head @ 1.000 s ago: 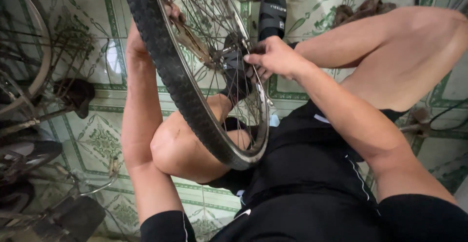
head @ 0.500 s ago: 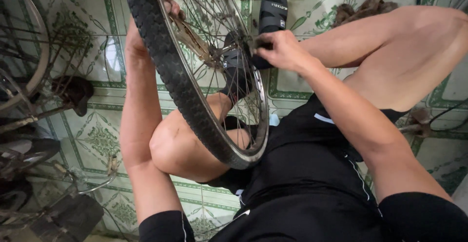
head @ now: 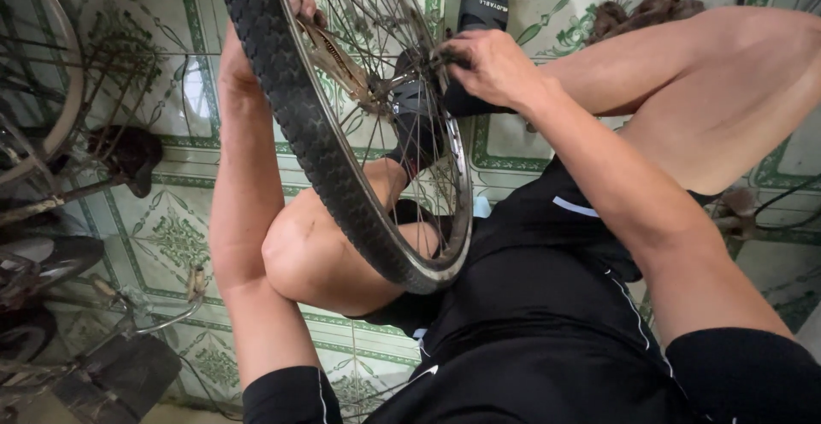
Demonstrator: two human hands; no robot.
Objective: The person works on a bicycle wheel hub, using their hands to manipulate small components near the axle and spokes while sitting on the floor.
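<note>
A bicycle wheel (head: 325, 146) with a knobby black tyre and a silver rim stands upright between my knees. My left hand (head: 295, 5) is behind the tyre near the top, holding a rusty spanner (head: 342, 58) that reaches toward the hub (head: 389, 99). My right hand (head: 492, 65) is on the near side of the wheel, its fingers pinched on the axle end at the hub. Spokes partly hide the hub and my left fingers. I sit low in black shorts, and my black sandals (head: 483, 1) rest on the tiled floor.
Other bicycle parts crowd the left: a wheel rim (head: 51, 91), a saddle (head: 128, 155), pedals and frame tubes (head: 51, 262). A dark rag (head: 641, 9) lies on the green patterned floor tiles at the top right. A cable (head: 778, 210) runs at the right edge.
My right hand has shifted slightly up and right at the hub, its fingers turning on the axle end. The wheel and my left hand have barely moved.
</note>
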